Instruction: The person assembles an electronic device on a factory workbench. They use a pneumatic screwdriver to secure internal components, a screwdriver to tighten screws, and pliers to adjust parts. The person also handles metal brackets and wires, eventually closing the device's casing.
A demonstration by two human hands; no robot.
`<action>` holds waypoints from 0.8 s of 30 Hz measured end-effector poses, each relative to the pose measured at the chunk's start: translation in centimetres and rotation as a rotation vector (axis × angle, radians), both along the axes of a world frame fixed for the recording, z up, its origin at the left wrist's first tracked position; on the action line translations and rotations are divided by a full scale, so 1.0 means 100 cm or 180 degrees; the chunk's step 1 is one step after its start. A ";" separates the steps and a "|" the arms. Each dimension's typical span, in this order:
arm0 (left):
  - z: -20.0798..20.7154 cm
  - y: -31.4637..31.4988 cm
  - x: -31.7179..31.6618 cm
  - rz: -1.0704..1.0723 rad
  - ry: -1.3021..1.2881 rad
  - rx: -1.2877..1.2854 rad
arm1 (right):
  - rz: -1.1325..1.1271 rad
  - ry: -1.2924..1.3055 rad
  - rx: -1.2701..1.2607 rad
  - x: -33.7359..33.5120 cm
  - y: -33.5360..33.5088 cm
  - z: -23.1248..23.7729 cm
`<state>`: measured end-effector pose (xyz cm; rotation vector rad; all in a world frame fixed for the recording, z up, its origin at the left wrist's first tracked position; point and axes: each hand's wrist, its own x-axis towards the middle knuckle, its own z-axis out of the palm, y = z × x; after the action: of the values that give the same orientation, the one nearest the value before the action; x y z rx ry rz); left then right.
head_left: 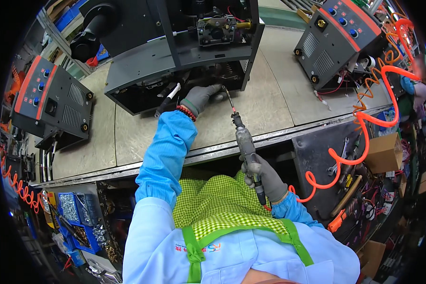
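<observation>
My right hand [271,181], in a grey glove, is wrapped round an air screwdriver [244,140] that points away from me. Its long thin bit [230,101] reaches up to the front lower edge of a dark grey machine housing [139,66]. Beside the bit's tip is my left hand [199,98], also gloved, with its fingers drawn together at the housing's open lower compartment. Whatever those fingers pinch is too small to make out. A black cable with a white sleeve [173,91] comes out of the compartment just left of that hand. A wire feed unit [217,31] sits in the upper compartment.
Similar machines with red-edged panels stand on the bench [279,94] at left [54,97] and right [338,42]. An orange coiled air hose [364,117] loops along the right side. Blue bins [68,207] of small hardware lie lower left; a cardboard box [383,152] and tools lie lower right.
</observation>
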<state>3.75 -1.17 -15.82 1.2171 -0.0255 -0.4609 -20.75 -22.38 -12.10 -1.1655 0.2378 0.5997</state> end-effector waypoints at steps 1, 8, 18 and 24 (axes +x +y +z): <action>-0.004 0.001 0.003 0.0004 -0.0196 0.0326 | -0.0007 -0.0019 0.0022 0.003 0.001 0.000; -0.031 0.011 0.015 -0.0021 -0.1440 0.1405 | 0.0020 -0.0080 0.0161 0.011 0.005 -0.008; -0.032 0.024 0.014 -0.0592 -0.2943 0.3263 | -0.0144 0.0207 0.0574 0.020 0.019 -0.017; 0.026 0.013 -0.019 0.0385 -0.1317 0.1767 | -0.0141 0.0075 0.0475 0.035 0.042 -0.017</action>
<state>1.85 0.11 -13.26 1.8343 -0.1861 -0.0989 -17.21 -18.22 -13.80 -1.0073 0.2345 0.5828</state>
